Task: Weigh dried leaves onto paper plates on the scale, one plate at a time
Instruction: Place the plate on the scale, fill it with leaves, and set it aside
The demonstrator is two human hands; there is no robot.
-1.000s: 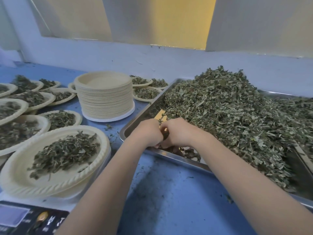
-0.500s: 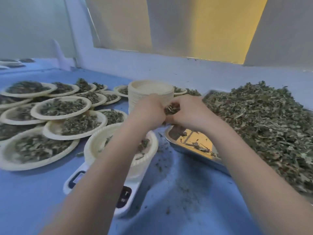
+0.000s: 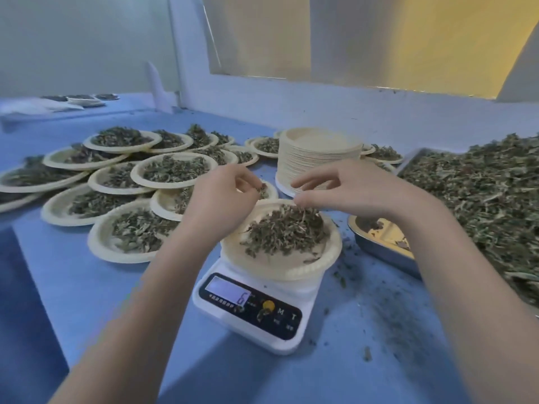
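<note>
— Where's the plate being weighed?
— The paper plate (image 3: 294,266) with its heap of dried leaves (image 3: 287,231) sits on the scale (image 3: 253,313), centre of the tabletop (image 3: 87,301).
— And the hands?
— Both hover over its 12 o'clock rim. The left hand (image 3: 224,199) pinches a few leaves in curled fingers; the right hand (image 3: 350,188) has its fingers loosely spread, tips brushing the heap.
— The supply?
— A metal tray (image 3: 379,249) at 3 o'clock.

A blue worktop (image 3: 87,287) is backed by a pale wall (image 3: 81,48) on the left and a low white ledge (image 3: 350,109) at the rear, above which a window (image 3: 379,39) is set, lit yellow behind pale panels, with a white frame post (image 3: 186,48) beside it.
</note>
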